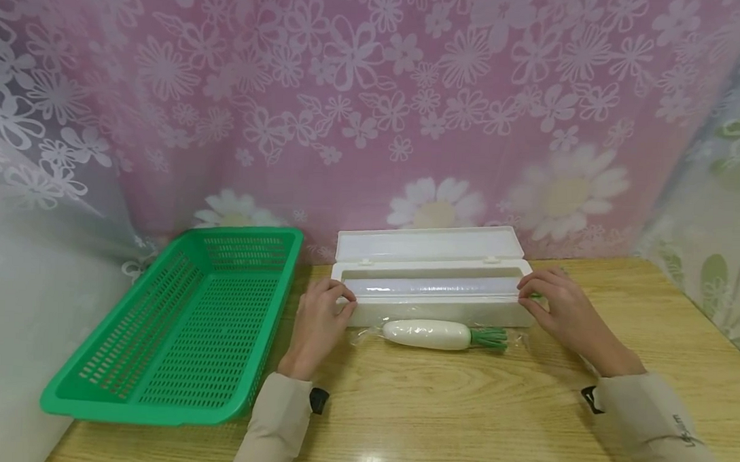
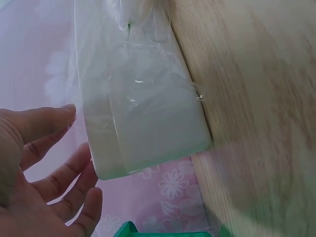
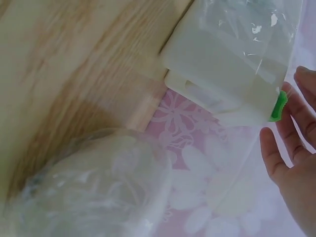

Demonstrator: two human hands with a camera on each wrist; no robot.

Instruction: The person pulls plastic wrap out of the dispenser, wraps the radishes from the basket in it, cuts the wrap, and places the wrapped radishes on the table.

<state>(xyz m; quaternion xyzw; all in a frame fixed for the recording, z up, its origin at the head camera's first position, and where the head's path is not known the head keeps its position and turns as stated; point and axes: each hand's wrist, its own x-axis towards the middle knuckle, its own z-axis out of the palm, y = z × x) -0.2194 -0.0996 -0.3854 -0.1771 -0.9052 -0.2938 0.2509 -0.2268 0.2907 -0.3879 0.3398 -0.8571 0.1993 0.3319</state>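
A long white cling film box (image 1: 440,314) stands with its lid (image 1: 430,247) raised, and a roll of cling film (image 1: 432,287) lies inside. At the box's front left corner my left hand (image 1: 323,314) pinches the film's edge between thumb and forefinger. My right hand (image 1: 557,309) pinches the film at the opposite end, its fingers beside a small green tab (image 3: 279,106). From the hands, clear film (image 2: 143,94) hangs down over the box's front. Right before the box lies a white radish (image 1: 426,334) with cut green stalks, wrapped in clear film.
A green plastic basket (image 1: 275,323) stands to the left on the wooden table (image 1: 449,410). Behind the box hangs a pink flowered curtain (image 1: 348,155). Low in the right wrist view, a pale rounded thing (image 3: 98,187) in clear plastic shows close up.
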